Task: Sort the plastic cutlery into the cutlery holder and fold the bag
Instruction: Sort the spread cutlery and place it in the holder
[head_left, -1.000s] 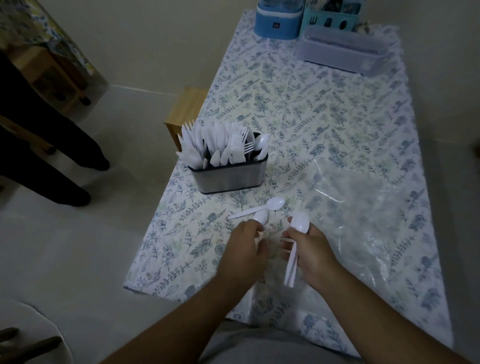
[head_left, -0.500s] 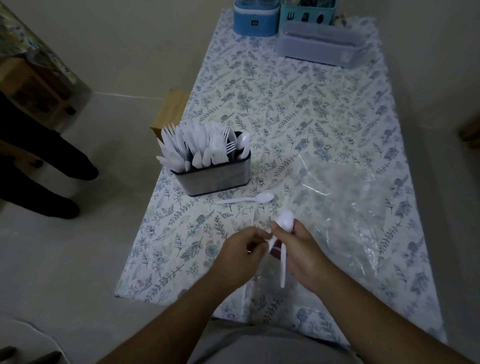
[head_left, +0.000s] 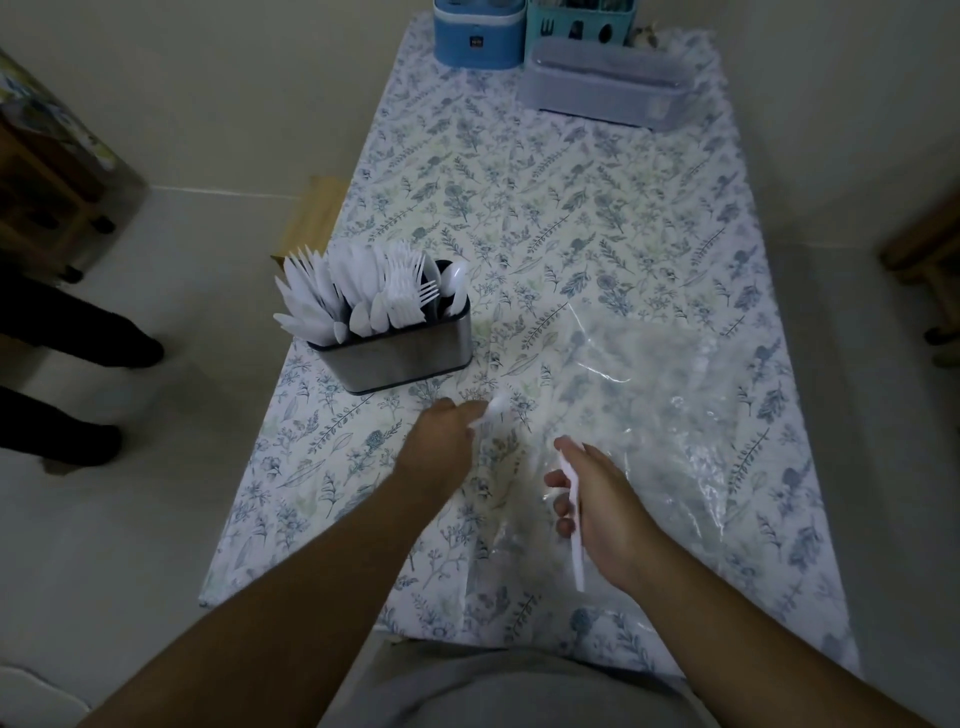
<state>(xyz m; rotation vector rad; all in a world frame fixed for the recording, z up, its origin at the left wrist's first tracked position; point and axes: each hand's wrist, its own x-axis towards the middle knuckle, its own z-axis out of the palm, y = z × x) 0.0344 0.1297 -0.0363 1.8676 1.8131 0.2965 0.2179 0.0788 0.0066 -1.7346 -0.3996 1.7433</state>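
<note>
A steel cutlery holder (head_left: 400, 353) stands at the table's left side, packed with white plastic knives, forks and a few spoons. My left hand (head_left: 441, 441) is closed on a white spoon (head_left: 491, 408) lying just in front of the holder. My right hand (head_left: 592, 499) grips white spoons (head_left: 575, 535) by their handles, which point toward me; how many I cannot tell. The clear plastic bag (head_left: 675, 415) lies flat and crumpled on the table, to the right of both hands.
A floral cloth (head_left: 545, 208) covers the table. At the far end stand a blue container (head_left: 478, 34), a teal caddy (head_left: 579, 23) and a grey lidded box (head_left: 605, 88). A person's dark legs (head_left: 67, 332) stand on the floor at left.
My left hand moved away from my right hand and forward to the loose spoon on the table, closing on it. My right hand drew back toward me with its spoons.
</note>
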